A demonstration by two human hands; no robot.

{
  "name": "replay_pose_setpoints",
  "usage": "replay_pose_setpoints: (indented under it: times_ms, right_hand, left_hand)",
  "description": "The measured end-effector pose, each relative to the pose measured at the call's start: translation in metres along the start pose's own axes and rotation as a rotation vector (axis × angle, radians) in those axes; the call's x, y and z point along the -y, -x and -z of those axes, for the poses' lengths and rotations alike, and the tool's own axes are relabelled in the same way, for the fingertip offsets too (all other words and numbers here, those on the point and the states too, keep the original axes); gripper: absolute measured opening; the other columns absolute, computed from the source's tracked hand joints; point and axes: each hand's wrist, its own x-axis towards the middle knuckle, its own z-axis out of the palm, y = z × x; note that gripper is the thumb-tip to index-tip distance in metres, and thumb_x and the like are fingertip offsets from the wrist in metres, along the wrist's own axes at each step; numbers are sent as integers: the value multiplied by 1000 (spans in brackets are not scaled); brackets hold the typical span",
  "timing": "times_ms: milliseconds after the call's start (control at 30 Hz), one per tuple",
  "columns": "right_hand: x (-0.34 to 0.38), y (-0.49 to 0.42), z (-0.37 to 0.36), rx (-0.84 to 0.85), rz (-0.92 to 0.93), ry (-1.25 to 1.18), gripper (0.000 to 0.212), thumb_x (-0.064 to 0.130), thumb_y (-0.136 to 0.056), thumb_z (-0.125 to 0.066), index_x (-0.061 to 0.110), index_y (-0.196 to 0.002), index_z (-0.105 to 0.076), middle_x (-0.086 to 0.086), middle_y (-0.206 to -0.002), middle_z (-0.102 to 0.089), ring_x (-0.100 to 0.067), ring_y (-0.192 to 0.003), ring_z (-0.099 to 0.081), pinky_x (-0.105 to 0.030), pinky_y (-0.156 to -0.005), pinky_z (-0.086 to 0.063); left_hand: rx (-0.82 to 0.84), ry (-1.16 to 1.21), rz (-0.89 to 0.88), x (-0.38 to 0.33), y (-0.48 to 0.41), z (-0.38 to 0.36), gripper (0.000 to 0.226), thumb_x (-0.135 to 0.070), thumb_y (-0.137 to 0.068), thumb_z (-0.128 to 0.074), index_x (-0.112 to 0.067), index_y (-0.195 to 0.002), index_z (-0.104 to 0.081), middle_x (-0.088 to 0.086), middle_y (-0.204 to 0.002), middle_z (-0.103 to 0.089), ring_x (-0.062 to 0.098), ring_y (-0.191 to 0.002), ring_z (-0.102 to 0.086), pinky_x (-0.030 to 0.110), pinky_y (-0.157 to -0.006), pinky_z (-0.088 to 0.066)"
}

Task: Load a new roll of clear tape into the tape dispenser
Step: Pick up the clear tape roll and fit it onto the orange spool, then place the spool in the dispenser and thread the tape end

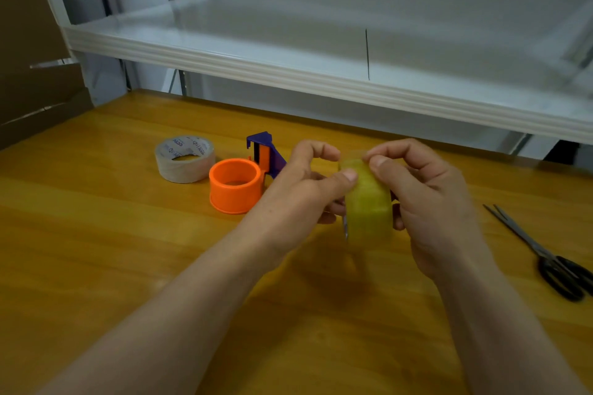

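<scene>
A yellowish clear tape roll [369, 202] is held upright on edge above the wooden table, between both hands. My left hand [301, 183] grips its left side, thumb pressed on the top of the roll. My right hand [426, 196] holds the right side, its fingertips pinching at the roll's upper edge. The tape dispenser [244, 176], with an orange round hub and a purple-blue handle and cutter end, lies on the table just left of my left hand, untouched. The roll's core is hidden by my fingers.
A greyish-white printed tape roll [184, 159] lies flat left of the dispenser. Black-handled scissors [545, 253] lie at the right edge of the wooden table [128, 266]. A white shelf [288, 64] overhangs the back. Brown cardboard [35, 80] stands at the far left.
</scene>
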Motion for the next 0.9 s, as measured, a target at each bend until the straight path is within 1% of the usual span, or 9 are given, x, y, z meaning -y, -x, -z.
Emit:
replay_pose_setpoints:
  times_ms: [100,200,300,367,467,533,633,800,900]
  right_hand:
    - [3,3,-3,3,143,143,16,20,-97,-64,28,-87,-73,-7,-66,-63,-12,-52,-49,-26,-41,-38]
    - [6,5,-7,14,255,231,13,23,-99,-64,32,-93,-72,-12,-73,-65,-31,-61,-55,-41,-44,-42]
    - [10,5,-14,40,307,275,9,27,-100,-63,29,-102,-72,-6,-70,-64,-24,-60,-57,-38,-46,-46]
    - [14,3,-18,66,302,267,20,38,-99,-59,29,-114,-69,-6,-69,-64,-17,-55,-58,-34,-44,-48]
    - [17,-5,-19,72,144,92,37,51,-94,-50,29,-122,-62,-4,-73,-69,-14,-53,-62,-28,-43,-51]
    - [11,-17,-20,50,15,83,35,49,-98,-48,25,-116,-65,-2,-74,-69,-13,-56,-62,-27,-46,-51]
    - [-5,-32,-33,99,-190,217,31,40,-105,-49,18,-117,-68,0,-86,-70,-11,-70,-64,-27,-58,-53]
    - [-23,-46,-70,198,-322,393,44,57,-98,-52,23,-122,-65,0,-115,-70,-20,-105,-66,-46,-94,-58]
    - [-28,-55,-92,222,-387,478,61,65,-90,-58,22,-133,-61,-1,-131,-67,-24,-116,-64,-46,-97,-55]
  left_hand:
    - [38,193,37,0,-1,-1,31,-22,-88,-69,-27,-115,-55,14,-98,-64,28,-90,-65,46,-82,-57]
    - [16,330,4,0,-2,0,17,-12,-89,-65,-21,-101,-60,10,-94,-65,25,-83,-66,42,-74,-54]
    - [2,428,-3,-2,-3,4,10,-13,-88,-65,-22,-88,-59,11,-97,-65,28,-86,-63,44,-72,-49]
    - [-22,459,-18,-5,-3,9,11,-12,-91,-63,-21,-86,-58,11,-93,-65,29,-84,-61,44,-71,-46]
    - [-132,501,-49,-15,-3,24,18,-11,-91,-60,-24,-79,-57,1,-82,-60,23,-74,-53,35,-64,-39]
    - [-210,559,-82,-22,-3,37,15,-12,-91,-57,-23,-81,-56,2,-93,-61,26,-86,-56,43,-75,-46]
    - [-332,619,-159,-25,-5,61,6,-12,-90,-56,-17,-93,-55,3,-103,-61,25,-96,-61,49,-90,-54]
    - [-546,611,-174,-17,-13,91,13,-11,-90,-56,-13,-103,-59,-2,-89,-65,20,-89,-64,46,-89,-58]
    - [-551,631,-133,-12,-17,95,13,-11,-90,-56,-13,-99,-65,-3,-84,-68,21,-87,-66,46,-87,-57]
